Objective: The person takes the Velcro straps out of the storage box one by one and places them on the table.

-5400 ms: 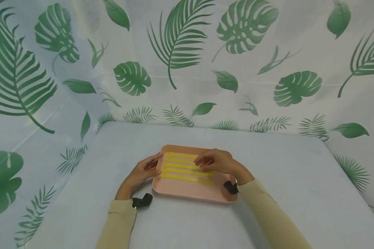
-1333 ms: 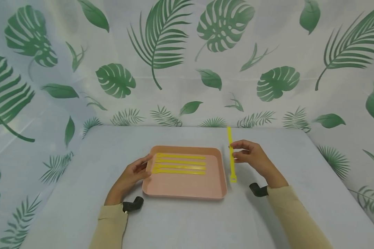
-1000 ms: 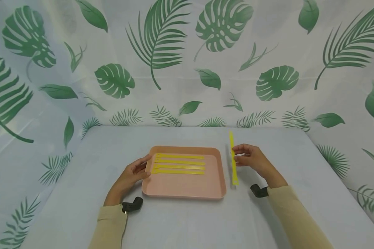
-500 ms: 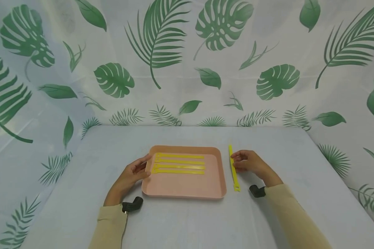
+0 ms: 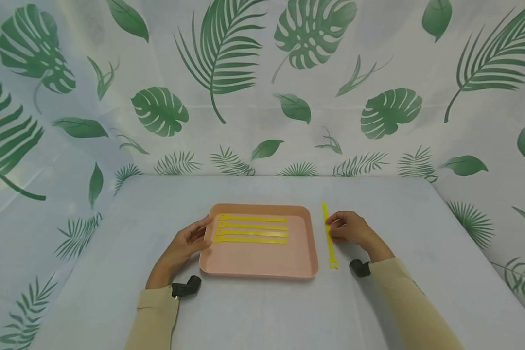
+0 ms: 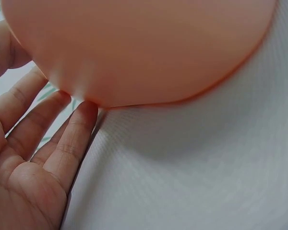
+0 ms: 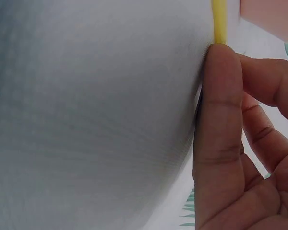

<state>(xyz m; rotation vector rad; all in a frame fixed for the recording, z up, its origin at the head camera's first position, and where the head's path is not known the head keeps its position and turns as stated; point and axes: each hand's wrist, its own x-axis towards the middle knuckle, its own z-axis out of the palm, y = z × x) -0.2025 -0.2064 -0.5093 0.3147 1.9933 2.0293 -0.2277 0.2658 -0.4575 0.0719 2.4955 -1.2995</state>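
A pink tray (image 5: 258, 262) lies on the table, bearing several flat yellow cable ties (image 5: 253, 226) in parallel rows, their wider slotted heads at the left. My left hand (image 5: 181, 250) touches the tray's left rim; the left wrist view has its nearly straight fingertips (image 6: 89, 109) against the outer wall. To the right of the tray, one yellow cable tie (image 5: 331, 253) points away from me on the table, slotted head nearest me. My right hand (image 5: 352, 231) pinches it near its middle. The right wrist view shows only a short piece of it beyond the fingertips.
A white cloth covers the table (image 5: 253, 311). Behind it and at the sides hangs a white curtain (image 5: 245, 121) printed with green leaves. A small black camera (image 5: 359, 268) sits on each wrist.
Several seconds ago my right hand was over the tray's ties. It then held one tie raised at the right and lowered it to the table. My left hand stayed at the rim.
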